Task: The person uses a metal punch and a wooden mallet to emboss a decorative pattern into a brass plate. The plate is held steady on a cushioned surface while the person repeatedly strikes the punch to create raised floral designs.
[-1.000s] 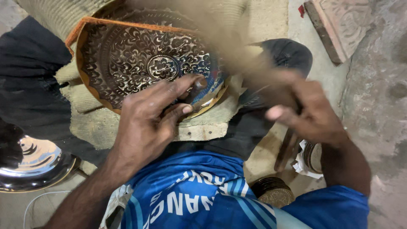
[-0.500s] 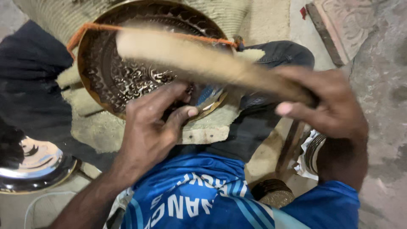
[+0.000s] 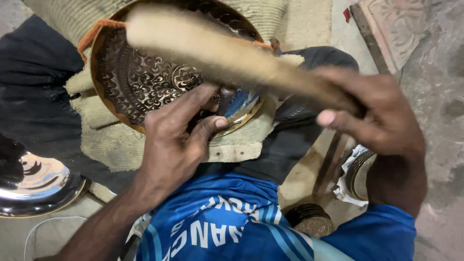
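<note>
Clearly two hands: right hand [image 3: 382,121] grips one mallet [image 3: 232,53], left hand [image 3: 176,135] touches one plate [image 3: 140,77].

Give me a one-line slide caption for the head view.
Left hand steadies a small tool on an engraved brass plate resting on cloth, while the right hand holds a wooden mallet above it.

A floor-level metal craft workshop: engraved brass plate [image 3: 145,77], polished tray [image 3: 34,186], stacked discs [image 3: 309,220].

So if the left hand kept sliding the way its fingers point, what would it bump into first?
Most likely the small tool its fingers already pinch, then the engraved brass plate beneath. Depth is hard to judge.
</note>
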Demonstrator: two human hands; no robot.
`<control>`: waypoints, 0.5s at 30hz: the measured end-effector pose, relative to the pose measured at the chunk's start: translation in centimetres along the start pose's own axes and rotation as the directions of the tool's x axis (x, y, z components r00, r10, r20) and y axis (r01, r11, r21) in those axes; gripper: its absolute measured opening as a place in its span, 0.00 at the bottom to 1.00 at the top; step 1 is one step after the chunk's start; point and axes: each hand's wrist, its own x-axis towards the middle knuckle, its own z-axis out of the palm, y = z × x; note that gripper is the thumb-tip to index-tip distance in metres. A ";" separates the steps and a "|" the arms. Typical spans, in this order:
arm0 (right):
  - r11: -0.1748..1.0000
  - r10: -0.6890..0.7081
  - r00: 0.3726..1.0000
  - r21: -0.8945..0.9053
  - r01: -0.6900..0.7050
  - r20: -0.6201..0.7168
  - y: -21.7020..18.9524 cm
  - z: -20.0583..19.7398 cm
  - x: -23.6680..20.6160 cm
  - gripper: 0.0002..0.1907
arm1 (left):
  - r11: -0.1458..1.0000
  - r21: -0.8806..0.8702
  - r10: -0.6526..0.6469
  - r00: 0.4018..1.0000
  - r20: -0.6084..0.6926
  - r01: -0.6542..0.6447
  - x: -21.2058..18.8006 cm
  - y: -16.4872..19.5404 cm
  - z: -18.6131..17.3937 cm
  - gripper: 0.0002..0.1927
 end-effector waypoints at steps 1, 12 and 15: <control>0.997 -0.006 0.997 0.070 0.011 -0.076 0.3 0.1 -0.1 0.33 | 1.000 -0.008 -0.023 1.000 0.008 0.023 -0.1 -0.1 0.0 0.24; 0.998 0.015 0.992 0.066 -0.023 0.122 2.6 -0.4 -1.0 0.34 | 0.994 0.033 -0.108 0.993 0.051 0.107 0.0 -0.2 -0.2 0.19; 0.991 -0.133 0.979 -0.006 0.134 -0.153 1.8 0.1 -0.9 0.29 | 0.999 -0.015 -0.033 0.999 0.034 0.033 0.0 -0.1 -0.2 0.24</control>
